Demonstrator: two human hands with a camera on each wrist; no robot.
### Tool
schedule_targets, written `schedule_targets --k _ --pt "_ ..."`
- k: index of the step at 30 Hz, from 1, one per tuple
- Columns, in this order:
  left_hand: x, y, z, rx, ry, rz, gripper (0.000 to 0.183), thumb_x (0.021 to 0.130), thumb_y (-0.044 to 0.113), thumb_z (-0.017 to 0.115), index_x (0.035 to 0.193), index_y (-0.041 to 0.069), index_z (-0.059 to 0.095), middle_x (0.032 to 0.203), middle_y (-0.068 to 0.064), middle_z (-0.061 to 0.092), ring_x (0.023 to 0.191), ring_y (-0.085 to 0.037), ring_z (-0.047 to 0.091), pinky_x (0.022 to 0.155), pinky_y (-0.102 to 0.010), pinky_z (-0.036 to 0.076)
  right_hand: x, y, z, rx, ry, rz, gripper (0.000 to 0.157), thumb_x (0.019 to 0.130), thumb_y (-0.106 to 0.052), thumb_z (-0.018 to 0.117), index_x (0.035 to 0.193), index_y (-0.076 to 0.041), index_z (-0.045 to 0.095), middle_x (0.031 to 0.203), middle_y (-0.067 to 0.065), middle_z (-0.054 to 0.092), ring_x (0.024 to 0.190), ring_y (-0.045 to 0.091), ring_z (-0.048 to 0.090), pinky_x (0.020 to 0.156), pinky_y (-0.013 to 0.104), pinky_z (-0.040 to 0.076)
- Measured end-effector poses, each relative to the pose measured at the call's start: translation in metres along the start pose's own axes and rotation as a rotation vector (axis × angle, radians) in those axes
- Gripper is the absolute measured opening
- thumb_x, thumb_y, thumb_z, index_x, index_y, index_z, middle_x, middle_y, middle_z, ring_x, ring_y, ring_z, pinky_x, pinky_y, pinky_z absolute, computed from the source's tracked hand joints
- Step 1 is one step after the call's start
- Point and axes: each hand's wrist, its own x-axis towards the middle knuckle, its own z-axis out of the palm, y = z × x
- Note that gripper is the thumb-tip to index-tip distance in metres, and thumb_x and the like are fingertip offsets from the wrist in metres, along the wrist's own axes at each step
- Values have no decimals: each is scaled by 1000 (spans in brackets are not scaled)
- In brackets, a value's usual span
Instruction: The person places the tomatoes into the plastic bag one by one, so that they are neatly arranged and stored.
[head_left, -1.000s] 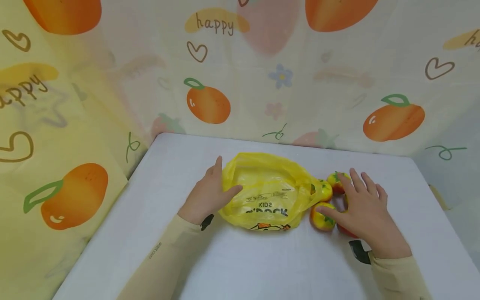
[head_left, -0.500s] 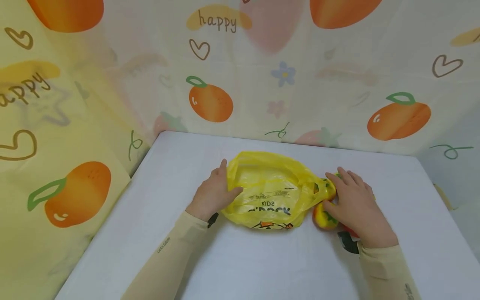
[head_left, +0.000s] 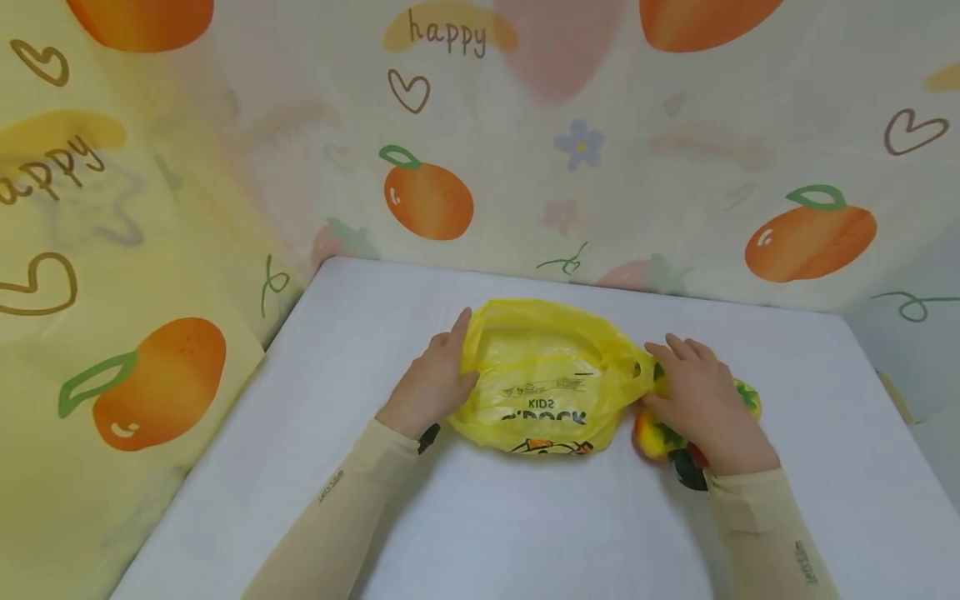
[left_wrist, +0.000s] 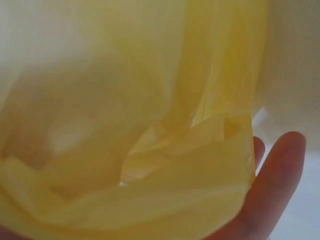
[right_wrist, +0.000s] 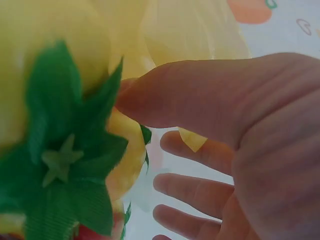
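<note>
A person's left hand [head_left: 431,385] holds the left edge of a crumpled yellow plastic bag [head_left: 547,383] on a white table [head_left: 525,525], thumb laid over the film and fingers behind it, pinching the rim so the mouth stands open. The left wrist view shows translucent yellow folds draped against a finger [left_wrist: 272,180], which bears this out. The bag lies at the middle of the table, printed side toward the camera (the lettering reads "KIDS" above a partly creased word).

Just right of the bag, the right hand [head_left: 701,404] has closed in from where it hovered a second ago: then it lay spread above a cluster of toy fruits; now it is drawn against the bag's right corner with its fingers bent down over the fruits. The right wrist view shows a yellow fruit with a green leafy cap [right_wrist: 65,150] pressed against the thumb, the other fingers loosely spread below; whether the fruit is truly gripped or only pushed cannot be told. Two fruits peep out beneath the hand, one [head_left: 651,435] at its near left and one [head_left: 746,396] at its far right.

The shift suggests the fruits are being gathered toward the held-open bag; none is seen inside it yet.
</note>
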Motion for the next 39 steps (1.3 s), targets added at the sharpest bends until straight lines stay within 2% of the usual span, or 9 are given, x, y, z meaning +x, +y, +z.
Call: schedule_targets --k 2,6,12,16,20,26,33,39 --pt "1 -1 -2 15 7 25 89 106 20 65 176 21 11 157 -28 52 89 -37 73 79 -47 61 3 1 0 -17 3 -7 74 95 -30 78 157 0 50 165 37 38 149 63 32 117 81 31" --pt "2 -5 -4 41 21 50 83 107 14 59 176 20 13 152 -29 55 84 -36 70 76 -47 60 5 2 0 -26 -10 -8 76 95 -31 79 157 1 50 162 37 43 147 63 34 116 80 32" --pt "4 -9 -7 37 3 74 82 108 12 57 176 19 11 152 -28 57 104 -39 72 89 -51 61 8 2 2 -11 -32 2 83 94 -36 81 160 2 45 156 34 50 146 60 35 119 77 30" --pt "5 -9 -8 24 -37 61 89 107 15 62 176 22 7 155 -27 54 107 -37 71 92 -50 60 11 0 2 -10 -45 7 85 94 -37 81 160 3 45 154 35 52 143 59 40 121 76 30" --pt "5 -10 -8 24 -55 45 95 105 16 66 176 24 4 157 -27 52 105 -36 71 91 -48 60 14 -3 4 -14 -63 7 80 95 -38 80 157 3 49 151 34 56 140 57 46 120 74 32" --pt "4 -11 -8 27 -53 50 99 103 14 69 176 23 4 156 -27 53 111 -40 72 96 -51 60 15 -4 5 -32 -46 -5 70 96 -35 80 150 3 56 142 33 61 132 53 52 117 73 36" --pt "5 -10 -9 60 -58 44 99 102 15 69 176 22 3 154 -27 54 113 -41 71 97 -52 59 7 -7 -7 -11 16 -27 66 95 -26 79 151 2 56 143 34 58 128 54 56 111 72 44" --pt "6 -9 -8 63 -79 38 99 102 13 68 176 21 3 148 -26 59 103 -33 68 91 -48 59 -10 -12 -29 78 12 36 73 99 -34 77 159 -3 48 150 32 51 132 52 52 111 73 44"
